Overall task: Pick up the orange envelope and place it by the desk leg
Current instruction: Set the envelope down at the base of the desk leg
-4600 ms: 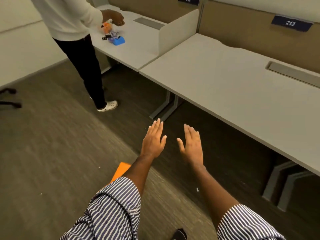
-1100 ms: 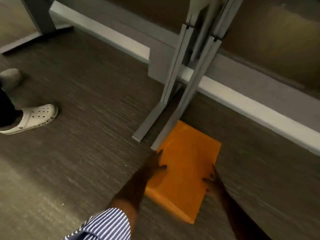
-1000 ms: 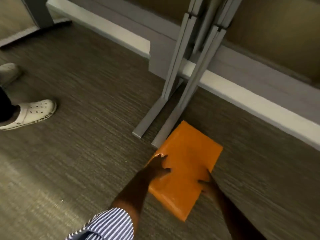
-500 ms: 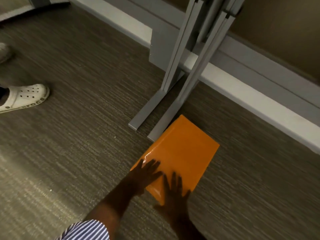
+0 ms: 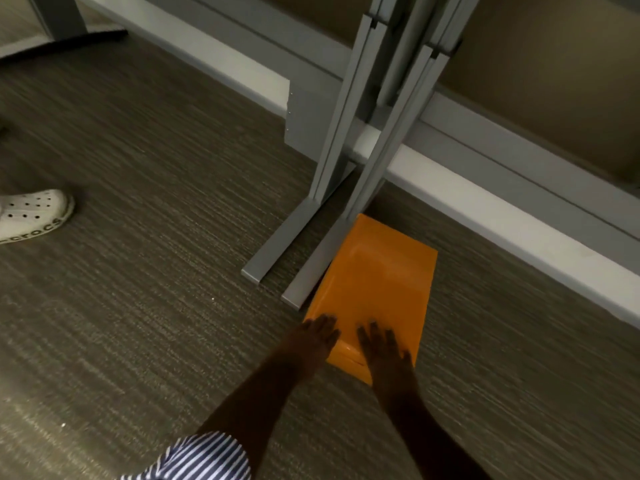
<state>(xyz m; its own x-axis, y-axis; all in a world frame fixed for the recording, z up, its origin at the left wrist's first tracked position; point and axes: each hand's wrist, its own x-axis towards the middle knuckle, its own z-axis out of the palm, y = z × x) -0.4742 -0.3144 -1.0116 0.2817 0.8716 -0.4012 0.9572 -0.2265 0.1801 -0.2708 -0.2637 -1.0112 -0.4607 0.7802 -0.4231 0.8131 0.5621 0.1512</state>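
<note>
Orange envelope [image 5: 377,282] beside desk leg [image 5: 311,275] (flat)

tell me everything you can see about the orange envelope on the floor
The orange envelope is a plain, slightly glossy rectangle, apparently padded, lying flat on the grey carpet. Its long left edge runs along the foot of the grey desk leg; contact is unclear. The left hand and right hand rest flat, fingers spread, on its near end.

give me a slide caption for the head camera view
Both hands, left hand and right hand, rest flat on the orange envelope lying beside the desk leg.
</note>
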